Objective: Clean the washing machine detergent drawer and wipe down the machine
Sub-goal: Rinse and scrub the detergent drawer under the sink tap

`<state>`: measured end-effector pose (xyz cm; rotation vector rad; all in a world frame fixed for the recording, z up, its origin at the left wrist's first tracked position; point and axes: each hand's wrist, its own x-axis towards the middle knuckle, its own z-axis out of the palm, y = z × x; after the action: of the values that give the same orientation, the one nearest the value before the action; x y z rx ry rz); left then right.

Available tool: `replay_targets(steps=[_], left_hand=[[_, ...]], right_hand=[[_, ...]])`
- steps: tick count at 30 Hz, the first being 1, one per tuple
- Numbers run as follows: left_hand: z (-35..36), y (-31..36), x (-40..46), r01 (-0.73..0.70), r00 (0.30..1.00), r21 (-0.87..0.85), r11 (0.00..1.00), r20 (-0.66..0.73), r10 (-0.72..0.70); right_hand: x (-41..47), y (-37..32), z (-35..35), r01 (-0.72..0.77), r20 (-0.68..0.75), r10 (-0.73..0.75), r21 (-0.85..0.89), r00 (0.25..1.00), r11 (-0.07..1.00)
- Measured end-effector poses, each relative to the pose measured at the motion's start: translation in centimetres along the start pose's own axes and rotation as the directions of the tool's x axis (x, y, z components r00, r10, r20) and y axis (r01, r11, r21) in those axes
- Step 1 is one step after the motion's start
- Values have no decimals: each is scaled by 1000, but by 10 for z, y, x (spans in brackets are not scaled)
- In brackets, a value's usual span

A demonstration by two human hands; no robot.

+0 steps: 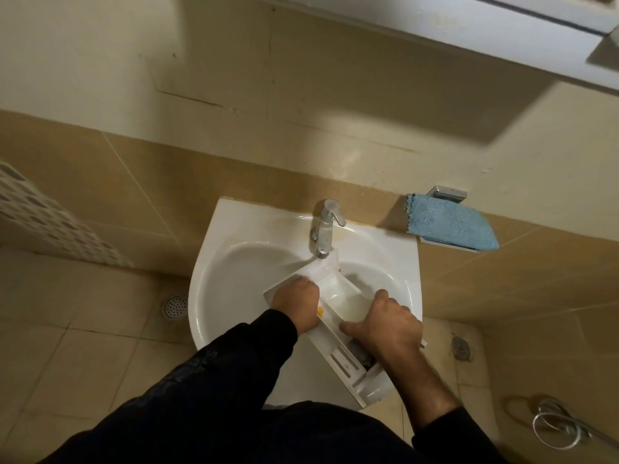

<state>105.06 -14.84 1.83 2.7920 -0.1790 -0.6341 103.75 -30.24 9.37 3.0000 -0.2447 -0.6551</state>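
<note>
Detergent drawer: the white plastic detergent drawer [338, 296] is lying slanted across the white washbasin [234, 272], its far end sitting under the spout of the chrome tap [326, 229] and its near end sticking out past the basin's front rim toward the person.
Drawer details: its inner compartments are showing pale and open; a small orange spot is sitting by the left wall, too small to identify. The slotted near end is partly hiding behind the right forearm.
Left hand: the left hand [296, 301] is gripping the drawer's left wall, fingers curling over the edge; the fingertips are hiding inside the drawer.
Right hand: the right hand [388, 326] is holding the drawer's right side, thumb stretching left along the top; whatever lies under the palm is not making itself out.
Water: any stream from the tap is too faint to tell.
Sleeves: dark sleeves are covering both arms, the lower body getting cut off by the frame.
Cloth: a blue microfibre cloth [452, 222] is draping over a wall holder right of the basin.
Floor: two round floor drains [174, 307] are sitting on the beige tiles either side of the basin; a coiled metal hose [556, 426] is lying at the lower right, blurred.
Above: a white cabinet edge [502, 35] is getting cut off at the top.
</note>
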Motion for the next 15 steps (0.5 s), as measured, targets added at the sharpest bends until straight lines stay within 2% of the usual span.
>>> replay_targets(steps=[3,6,8,11,15], left_hand=[[-11,0,-1,-11,1000,2,1000,-16,12],[-26,-5,-2,-113,992,-120,986,-70,105],[-34,-10,-1,-129,989,-158,979,-92,116],[-34,-11,3,-235,971,-119,965,-70,228],[-24,-17,8,-355,935,-49,934,-39,353]], right_hand=[[0,2,-1,5,-4,-4,10,1000,1000],[0,5,-5,3,4,-4,49,1000,999],[1,5,-10,1,23,-3,76,1000,997],[1,2,-19,10,54,-14,71,998,997],[2,-5,-30,40,44,-39,-24,998,999]])
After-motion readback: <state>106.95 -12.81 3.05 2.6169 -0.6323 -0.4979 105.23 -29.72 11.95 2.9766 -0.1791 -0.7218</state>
